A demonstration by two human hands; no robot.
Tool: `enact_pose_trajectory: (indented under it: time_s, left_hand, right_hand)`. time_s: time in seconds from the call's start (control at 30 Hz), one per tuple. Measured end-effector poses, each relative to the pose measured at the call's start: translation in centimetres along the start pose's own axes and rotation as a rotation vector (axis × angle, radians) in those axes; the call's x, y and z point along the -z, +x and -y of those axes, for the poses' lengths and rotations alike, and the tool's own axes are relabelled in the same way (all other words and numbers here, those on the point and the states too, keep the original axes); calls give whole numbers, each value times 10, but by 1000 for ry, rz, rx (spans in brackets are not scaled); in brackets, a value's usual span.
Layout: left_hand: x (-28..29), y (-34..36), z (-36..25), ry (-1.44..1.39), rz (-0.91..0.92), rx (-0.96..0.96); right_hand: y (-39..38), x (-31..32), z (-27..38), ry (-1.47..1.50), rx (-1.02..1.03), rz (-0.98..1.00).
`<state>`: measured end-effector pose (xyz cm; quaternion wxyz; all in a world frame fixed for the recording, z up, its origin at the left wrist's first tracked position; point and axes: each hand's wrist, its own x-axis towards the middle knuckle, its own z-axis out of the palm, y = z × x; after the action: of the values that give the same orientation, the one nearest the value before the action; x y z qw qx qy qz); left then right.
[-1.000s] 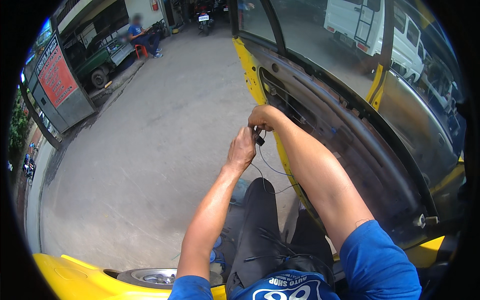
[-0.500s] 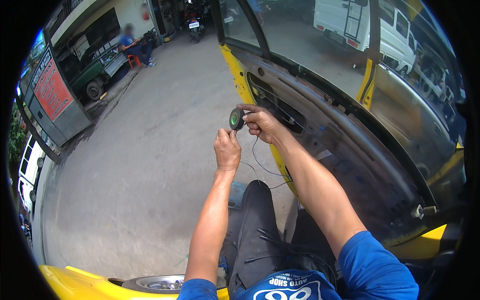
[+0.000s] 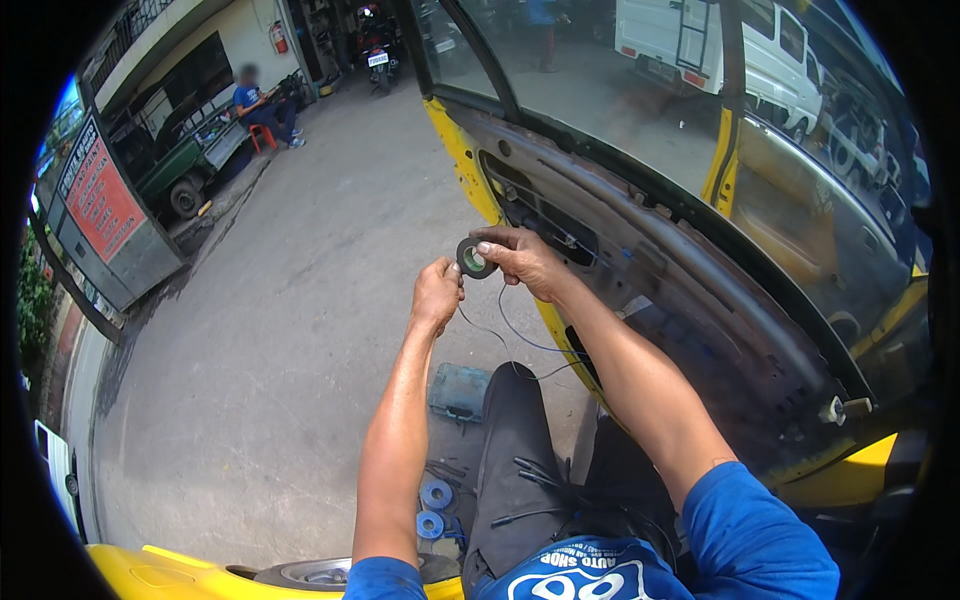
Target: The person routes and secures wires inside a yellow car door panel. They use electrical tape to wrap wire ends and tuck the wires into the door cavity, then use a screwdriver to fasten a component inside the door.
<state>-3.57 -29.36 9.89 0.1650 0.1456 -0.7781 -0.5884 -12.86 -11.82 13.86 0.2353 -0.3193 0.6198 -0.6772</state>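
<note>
A roll of black tape (image 3: 466,247) with a pale greenish core is gripped at its right side by my right hand (image 3: 527,262), thumb on its face. Close against the roll's left edge, my left hand (image 3: 437,292) is closed in a pinch. A thin wire (image 3: 490,329) hangs from beneath the left fingers; a second, bluish wire (image 3: 524,338) drops from below my right hand. Both loop down to the edge of the yellow car door (image 3: 680,270), which stands open with its inner panel bare. What exactly lies between the left fingertips is hidden.
Beside my knee a teal case (image 3: 460,391) lies on the concrete floor (image 3: 280,350), with blue rolls (image 3: 436,494) nearer. Yellow bodywork (image 3: 150,575) borders the lower left. Farther off are a seated person (image 3: 262,108), a green truck (image 3: 190,150) and a red sign (image 3: 103,190).
The tape roll has turned its face more toward me. My left hand has shifted slightly left and down, the wire trailing from it. My view has tilted, revealing more of the case and blue rolls.
</note>
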Motion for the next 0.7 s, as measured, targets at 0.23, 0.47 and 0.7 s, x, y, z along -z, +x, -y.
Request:
enact_pose_trajectory:
  time_s: [0.23, 0.47, 0.7]
  left_hand:
    - [13, 3, 2, -675, 158, 175]
    - [8, 7, -5, 174, 25, -62]
    - [8, 4, -9, 437, -49, -423]
  right_hand:
    - [-17, 12, -11, -189, 124, 7]
    - [-30, 10, -25, -387, 108, 44]
    - [-3, 7, -13, -741, 415, -55]
